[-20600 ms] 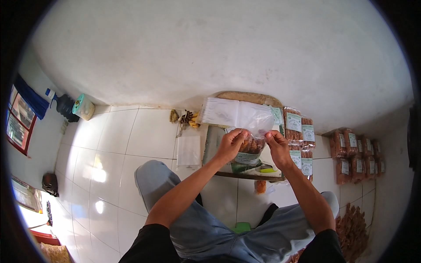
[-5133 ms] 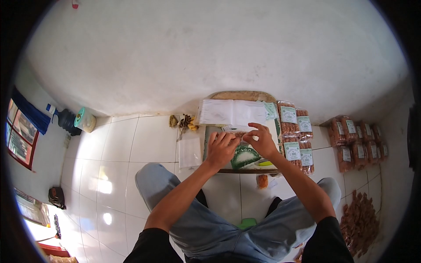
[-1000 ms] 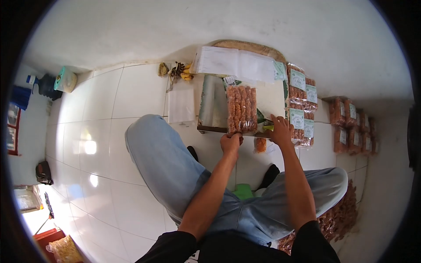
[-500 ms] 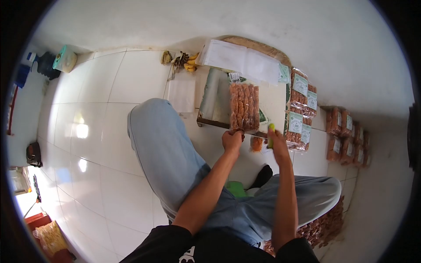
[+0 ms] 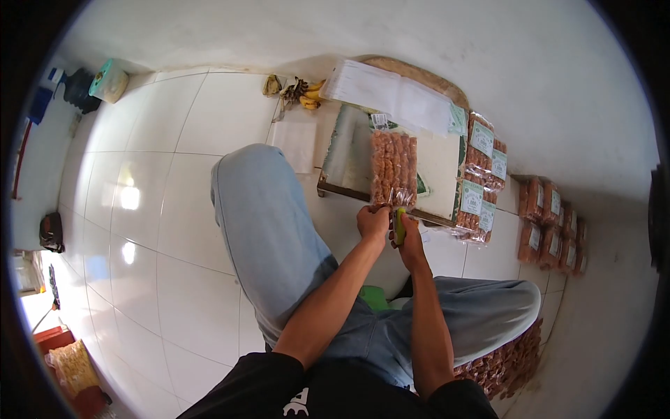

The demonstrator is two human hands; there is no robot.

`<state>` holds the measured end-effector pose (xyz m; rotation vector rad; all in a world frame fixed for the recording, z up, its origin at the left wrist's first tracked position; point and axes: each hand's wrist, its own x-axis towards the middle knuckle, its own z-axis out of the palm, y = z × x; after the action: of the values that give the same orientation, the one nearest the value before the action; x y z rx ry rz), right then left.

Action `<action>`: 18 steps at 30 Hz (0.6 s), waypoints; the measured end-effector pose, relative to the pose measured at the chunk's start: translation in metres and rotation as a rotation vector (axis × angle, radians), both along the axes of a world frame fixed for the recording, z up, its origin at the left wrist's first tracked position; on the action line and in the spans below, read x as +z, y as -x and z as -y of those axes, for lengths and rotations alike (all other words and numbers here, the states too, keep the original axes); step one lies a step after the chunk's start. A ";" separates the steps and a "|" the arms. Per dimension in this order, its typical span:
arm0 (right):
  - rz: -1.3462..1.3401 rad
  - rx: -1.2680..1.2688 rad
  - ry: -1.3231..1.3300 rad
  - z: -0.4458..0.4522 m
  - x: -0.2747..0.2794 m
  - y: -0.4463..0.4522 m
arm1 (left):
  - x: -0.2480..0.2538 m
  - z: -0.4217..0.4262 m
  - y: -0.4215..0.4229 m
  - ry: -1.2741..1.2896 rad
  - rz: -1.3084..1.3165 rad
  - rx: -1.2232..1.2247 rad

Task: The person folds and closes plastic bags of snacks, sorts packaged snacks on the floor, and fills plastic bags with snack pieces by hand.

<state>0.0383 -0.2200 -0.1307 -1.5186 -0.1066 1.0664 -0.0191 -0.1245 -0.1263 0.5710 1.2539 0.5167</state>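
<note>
A clear plastic bag of brown, twisted snack sticks (image 5: 394,167) lies on the low table, its near end reaching the table's front edge. My left hand (image 5: 373,222) is closed on the gathered near end of the bag. Beside it, my right hand (image 5: 410,241) grips a small lime-green stapler (image 5: 400,225), its tip against the bag's end next to my left fingers. The exact contact there is too small to make out.
The low table (image 5: 438,164) carries white sheets (image 5: 391,94). Labelled snack packs (image 5: 477,167) stand at its right, with more packs (image 5: 550,223) by the wall. Bananas (image 5: 310,96) and a clear plastic sheet (image 5: 293,145) lie left. Loose brown pieces (image 5: 506,363) lie near my right knee.
My right hand has moved left with the stapler, from beside the table's front edge to the bag's end. My left hand keeps its hold on the bag.
</note>
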 end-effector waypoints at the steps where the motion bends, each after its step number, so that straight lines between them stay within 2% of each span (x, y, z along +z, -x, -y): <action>1: 0.000 0.002 -0.001 -0.001 0.004 0.002 | 0.001 0.000 0.000 -0.001 0.000 0.002; 9: -0.024 -0.008 -0.089 -0.007 0.007 0.010 | 0.017 -0.001 0.005 -0.075 -0.079 -0.019; 15: -0.197 -0.075 -0.143 -0.011 0.003 0.010 | -0.006 -0.002 0.001 -0.170 -0.167 -0.044; 18: -0.189 -0.051 -0.123 -0.011 0.000 0.005 | 0.022 -0.002 0.005 -0.096 -0.123 -0.016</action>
<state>0.0330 -0.2087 -0.1311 -1.2972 -0.0018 1.1365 -0.0240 -0.1221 -0.1039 0.7018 1.3447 0.5369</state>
